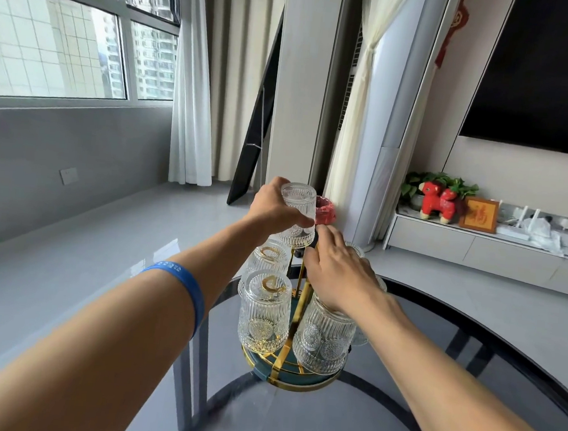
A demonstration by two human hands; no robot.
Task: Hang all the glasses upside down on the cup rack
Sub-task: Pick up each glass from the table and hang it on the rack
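Note:
A gold wire cup rack (292, 369) with a dark green base stands on the dark glass table (466, 382). Several ribbed clear glasses hang on it upside down: one at front left (264, 312), one behind it (270, 258), one at front right (322, 340). My left hand (276, 208) grips another upside-down glass (298, 213) at the top of the rack. My right hand (336, 270) rests on the rack's upper part, fingers spread, and hides the glasses behind it.
A red object (325, 211) shows just behind the held glass. A low white cabinet (477, 247) with a red toy (438, 202), a framed picture and a plant runs along the right wall under a black screen (552, 73). Grey floor lies to the left.

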